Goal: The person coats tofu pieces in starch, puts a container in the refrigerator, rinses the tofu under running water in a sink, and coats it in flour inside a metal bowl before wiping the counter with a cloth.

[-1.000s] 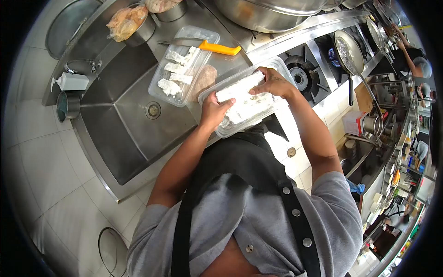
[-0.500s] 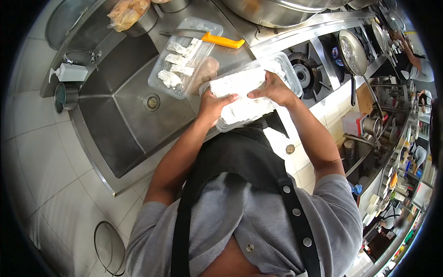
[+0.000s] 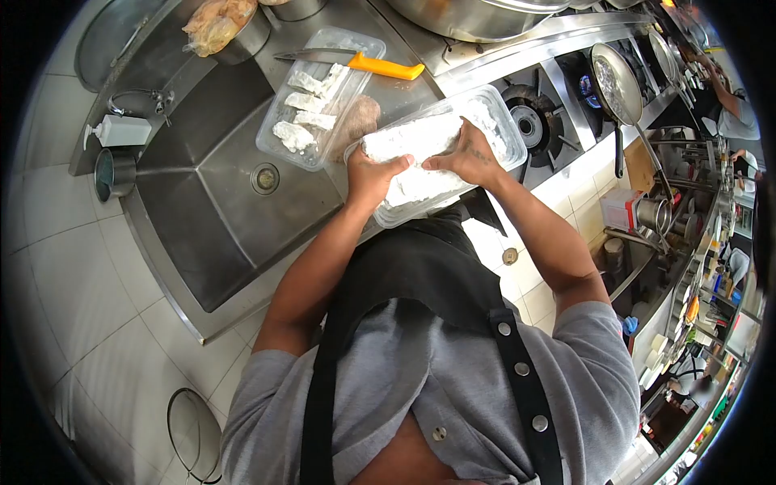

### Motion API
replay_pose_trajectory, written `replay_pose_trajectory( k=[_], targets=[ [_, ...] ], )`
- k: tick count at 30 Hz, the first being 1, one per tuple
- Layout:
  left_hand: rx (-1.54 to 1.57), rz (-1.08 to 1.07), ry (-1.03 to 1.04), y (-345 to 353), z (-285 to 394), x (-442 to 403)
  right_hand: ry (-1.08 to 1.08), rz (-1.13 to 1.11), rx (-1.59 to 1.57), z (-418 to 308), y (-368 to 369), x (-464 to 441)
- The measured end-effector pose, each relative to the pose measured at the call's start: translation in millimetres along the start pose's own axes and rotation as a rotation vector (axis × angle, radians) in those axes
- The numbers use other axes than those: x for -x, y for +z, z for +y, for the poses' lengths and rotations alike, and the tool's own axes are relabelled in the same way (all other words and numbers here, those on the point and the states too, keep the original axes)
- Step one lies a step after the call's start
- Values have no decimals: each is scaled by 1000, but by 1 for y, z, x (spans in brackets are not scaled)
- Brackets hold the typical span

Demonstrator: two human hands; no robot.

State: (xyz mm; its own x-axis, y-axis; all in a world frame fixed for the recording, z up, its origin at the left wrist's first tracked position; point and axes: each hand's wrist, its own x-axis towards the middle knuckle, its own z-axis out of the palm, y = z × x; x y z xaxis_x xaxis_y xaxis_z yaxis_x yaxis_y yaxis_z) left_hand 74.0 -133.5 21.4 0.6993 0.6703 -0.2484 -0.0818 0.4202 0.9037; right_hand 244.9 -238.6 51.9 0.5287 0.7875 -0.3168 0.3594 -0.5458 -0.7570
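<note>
My left hand point(image 3: 373, 176) and my right hand point(image 3: 470, 157) close around the two ends of a thick, flour-coated piece of food point(image 3: 414, 138), thumbs on the near side. It lies over a clear plastic container point(image 3: 507, 129) of white flour. What is under the coating cannot be made out. Just left of this container, a second clear plastic container point(image 3: 269, 133) holds several floured strips point(image 3: 305, 102). A brownish-pink lump, apparently raw meat point(image 3: 358, 118), sits between the two containers. Across the second container's far end rests a knife with a yellow handle point(image 3: 386, 66).
A steel sink point(image 3: 218, 202) is on the left, with a soap dispenser point(image 3: 121, 130) at its edge. Gas burners point(image 3: 529, 125) and a frying pan point(image 3: 616, 85) stand to the right. A large steel pot point(image 3: 485, 18) is at the back. Other people work far right.
Both hands stay closed on the floured piece and have moved slightly left and away from my body. The whole view has shifted a little as well.
</note>
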Motion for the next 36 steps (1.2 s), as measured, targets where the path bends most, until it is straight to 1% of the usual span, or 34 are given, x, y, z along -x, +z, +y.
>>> replay_pose_trajectory(
  k=[3, 6, 7, 9, 10, 12, 13, 14, 16, 17, 19, 20, 21, 22, 24, 25, 28, 29, 31, 33, 35, 36],
  targets=[
    [3, -7, 7, 0, -1, -1, 13, -13, -40, -7, -3, 5],
    [41, 15, -15, -1, -4, -2, -84, -22, -111, -6, -7, 6],
    [56, 26, -28, -1, -5, -3, -24, -48, -209, 3, -8, 4],
    [211, 91, -41, 1, -7, -3, 91, -96, -407, 17, -12, -3],
    [289, 122, -47, 2, -7, -3, 96, -95, -479, 17, -13, -2],
    [341, 179, -103, 2, -4, 0, 104, -99, -624, 13, -14, 10],
    [365, 205, -127, 2, 0, 1, 142, -149, -776, 6, -10, 16],
    [395, 205, -98, 4, 2, 2, 165, -75, -875, -5, -5, 26],
    [457, 202, -47, 11, 4, 6, 238, -59, -1023, 0, 9, 25],
    [444, 161, -84, 9, 0, 10, 214, -32, -1044, 1, 13, 25],
    [521, 67, -66, 6, -6, 21, 169, 22, -1085, -7, 14, 27],
    [558, 22, -61, 3, -9, 25, 130, 35, -1092, -9, 11, 29],
    [671, -115, -128, -7, -10, 26, 91, 47, -1099, -11, 7, 31],
    [656, -226, -180, -21, -3, 21, 51, 58, -1105, -13, 4, 32],
    [621, -442, -291, -44, 9, 9, 12, 5, -933, -6, -6, 30],
    [468, -352, -241, -31, 21, 1, -7, -24, -846, -5, -10, 28],
    [-96, -333, -142, -9, 34, -17, -29, -115, -713, -16, -12, 26],
    [-43, -256, -185, -1, 34, -20, -8, -102, -637, -14, -10, 22],
    [-16, -188, -157, 5, 33, -20, 36, -64, -486, 1, -4, 10],
    [-4, -146, -150, 8, 29, -18, 69, 2, -449, 10, 7, 3],
    [-3, -124, -143, 9, 28, -19, 85, -12, -485, 9, 8, 3],
    [-13, -122, -142, 9, 29, -19, 85, -58, -539, -15, -5, 11]
  ],
)
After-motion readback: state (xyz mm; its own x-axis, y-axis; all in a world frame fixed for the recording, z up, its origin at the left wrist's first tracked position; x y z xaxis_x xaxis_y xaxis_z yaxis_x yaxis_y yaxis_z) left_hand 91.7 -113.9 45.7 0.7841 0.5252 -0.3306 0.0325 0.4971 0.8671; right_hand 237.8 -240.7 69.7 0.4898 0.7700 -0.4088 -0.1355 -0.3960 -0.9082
